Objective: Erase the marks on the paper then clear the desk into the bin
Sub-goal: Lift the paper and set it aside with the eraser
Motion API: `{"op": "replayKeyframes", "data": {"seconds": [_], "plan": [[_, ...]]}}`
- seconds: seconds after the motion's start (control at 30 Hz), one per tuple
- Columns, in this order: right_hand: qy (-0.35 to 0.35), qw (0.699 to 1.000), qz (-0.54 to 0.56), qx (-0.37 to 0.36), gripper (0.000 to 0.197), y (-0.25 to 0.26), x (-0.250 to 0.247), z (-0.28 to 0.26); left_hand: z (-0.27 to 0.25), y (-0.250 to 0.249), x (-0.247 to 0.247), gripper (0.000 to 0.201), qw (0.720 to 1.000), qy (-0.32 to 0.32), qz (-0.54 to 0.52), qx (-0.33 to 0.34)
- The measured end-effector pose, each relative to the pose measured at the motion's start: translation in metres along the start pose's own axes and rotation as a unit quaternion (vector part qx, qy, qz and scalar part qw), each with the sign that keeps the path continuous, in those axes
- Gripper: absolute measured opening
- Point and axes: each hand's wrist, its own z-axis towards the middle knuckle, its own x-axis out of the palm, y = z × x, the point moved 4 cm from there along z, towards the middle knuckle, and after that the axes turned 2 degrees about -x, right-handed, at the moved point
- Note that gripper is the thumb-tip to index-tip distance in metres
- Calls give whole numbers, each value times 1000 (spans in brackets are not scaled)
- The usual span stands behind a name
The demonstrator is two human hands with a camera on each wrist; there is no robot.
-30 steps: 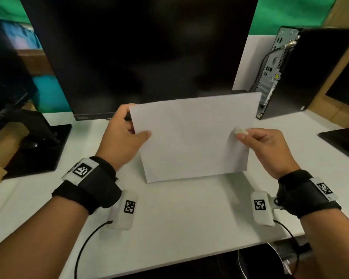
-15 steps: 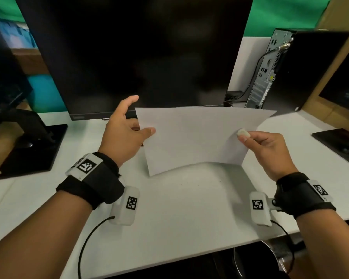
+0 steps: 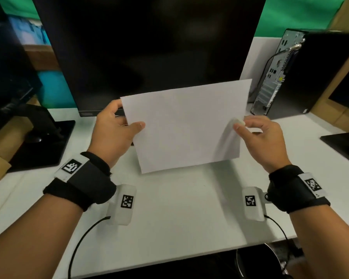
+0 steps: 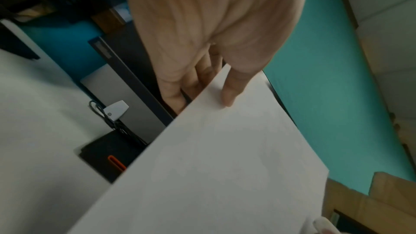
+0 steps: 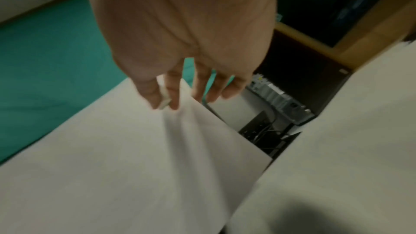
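A blank white sheet of paper (image 3: pixel 185 125) is held up off the white desk (image 3: pixel 179 214), tilted with its top edge toward the monitor. My left hand (image 3: pixel 113 131) pinches its left edge, thumb on the front and fingers behind; the left wrist view shows the same grip on the paper (image 4: pixel 213 166). My right hand (image 3: pixel 260 141) pinches a small white eraser (image 3: pixel 239 122) together with the sheet's right edge, which creases there. In the right wrist view the eraser (image 5: pixel 164 100) sits between thumb and forefinger above the paper (image 5: pixel 135 157). No marks show on the sheet.
A large dark monitor (image 3: pixel 149 47) stands close behind the paper. A computer tower (image 3: pixel 302 77) is at the right, and another monitor's stand (image 3: pixel 40 141) at the left. A dark round bin rim (image 3: pixel 256 262) shows below the desk's front edge.
Half a second ago the sheet lay flatter with my left fingers spread. Now it stands steeper again, and my left fingers have closed behind its left edge.
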Motion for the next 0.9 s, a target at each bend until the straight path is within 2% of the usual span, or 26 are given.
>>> {"op": "replayKeyframes", "data": {"seconds": [0.07,0.1,0.13,0.17,0.23,0.27,0.4,0.47,0.57,0.67,0.77,0.8,0.83,0.9], "plan": [[-41,994,-77,-59,24,23,19,-2,-3,9,-25,41,998,-55,-20,-28],[-25,992,-93,-86,26,38,35,-6,-8,16,-40,38,995,-89,-30,-46],[23,990,-95,-103,30,52,56,-11,-15,25,-55,36,990,-118,-43,-67],[101,985,-91,-110,34,66,81,-19,-24,35,-70,36,983,-144,-64,-90],[272,953,-84,-104,38,87,135,-37,-46,58,-100,34,969,-185,-98,-132],[333,934,-86,-100,38,95,161,-46,-57,70,-113,32,962,-201,-107,-151],[449,885,-85,-93,43,129,248,-77,-96,101,-162,23,935,-260,-136,-200],[480,872,-68,-72,35,146,282,-91,-105,117,-181,33,929,-276,-119,-218],[511,859,-31,-22,20,162,321,-109,-114,141,-205,43,899,-330,-141,-251],[534,845,-22,17,22,165,343,-122,-121,153,-219,41,885,-360,-139,-261],[535,843,-57,19,30,155,347,-120,-127,149,-226,41,880,-385,-104,-256],[527,848,-48,31,30,151,343,-117,-128,141,-227,44,883,-385,-49,-263],[518,853,-22,54,28,148,336,-113,-129,132,-226,55,885,-369,40,-280],[479,868,58,115,29,141,311,-106,-131,110,-216,87,875,-296,232,-304]]}}
